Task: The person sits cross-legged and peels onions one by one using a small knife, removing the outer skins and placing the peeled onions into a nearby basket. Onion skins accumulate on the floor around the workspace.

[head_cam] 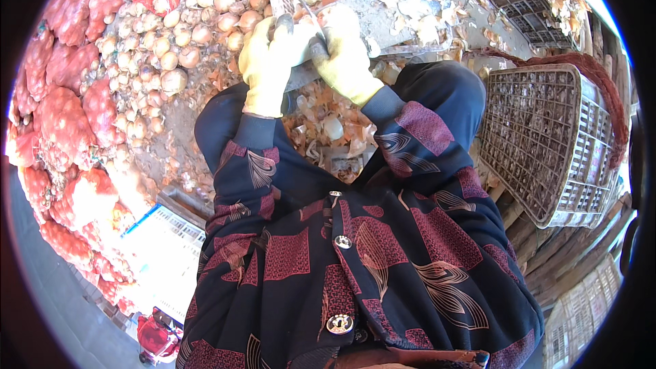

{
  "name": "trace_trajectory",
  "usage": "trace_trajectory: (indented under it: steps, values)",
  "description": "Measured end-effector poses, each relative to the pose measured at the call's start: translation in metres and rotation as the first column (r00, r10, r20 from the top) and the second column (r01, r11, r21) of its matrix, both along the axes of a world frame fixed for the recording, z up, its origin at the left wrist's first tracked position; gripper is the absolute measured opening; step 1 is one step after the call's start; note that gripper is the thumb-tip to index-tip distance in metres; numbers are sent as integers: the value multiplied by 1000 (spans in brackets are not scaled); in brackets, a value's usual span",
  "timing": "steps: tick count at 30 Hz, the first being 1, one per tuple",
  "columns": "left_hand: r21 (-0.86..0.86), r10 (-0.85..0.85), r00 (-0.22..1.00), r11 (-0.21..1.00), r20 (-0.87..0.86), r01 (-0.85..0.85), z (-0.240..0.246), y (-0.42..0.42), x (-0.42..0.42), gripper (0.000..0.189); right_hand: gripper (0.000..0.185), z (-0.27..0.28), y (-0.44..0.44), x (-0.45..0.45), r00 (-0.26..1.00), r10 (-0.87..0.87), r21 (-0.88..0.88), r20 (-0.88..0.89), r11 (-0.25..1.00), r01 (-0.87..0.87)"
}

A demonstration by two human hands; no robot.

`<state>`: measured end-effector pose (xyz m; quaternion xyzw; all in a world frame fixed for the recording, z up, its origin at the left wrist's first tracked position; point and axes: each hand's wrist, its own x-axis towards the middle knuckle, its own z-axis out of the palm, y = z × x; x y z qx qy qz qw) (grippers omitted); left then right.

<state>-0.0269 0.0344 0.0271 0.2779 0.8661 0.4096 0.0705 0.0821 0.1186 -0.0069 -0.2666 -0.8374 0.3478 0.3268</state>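
Both of my hands wear pale yellow gloves with dark fingertips and are close together above my knees. My left hand (265,64) is closed around a pale, overexposed object (303,43), likely an onion; its outline is washed out by glare. In my right hand (342,59) is a small knife (311,15), its thin blade angled up and left beside the pale object. Beyond the hands, a grey board (376,18) bears pale onion skins (417,2). A whitish onion (333,127) lies among brown skins between my legs.
Loose onions (174,82) cover the ground at left, with red mesh sacks (64,113) of onions beyond. A grey plastic crate (533,138) stands at right beside wooden poles (548,251). Another crate (517,5) at upper right holds skins. A white crate (166,251) is at lower left.
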Motion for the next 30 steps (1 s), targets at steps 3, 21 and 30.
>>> trace_trajectory:
  steps: [3,21,30]
  values:
    - [35,-2,994,999,105,-1,-4,-2,-6,43,21,-3,9,5,989,-91,-326,119,937,125]
    - [267,-147,940,962,309,62,-20,-3,-9,30,41,14,28,24,963,142,-452,229,892,-24]
    - [342,-134,850,938,510,-57,-19,1,1,37,12,42,25,33,980,176,-872,-90,462,-163]
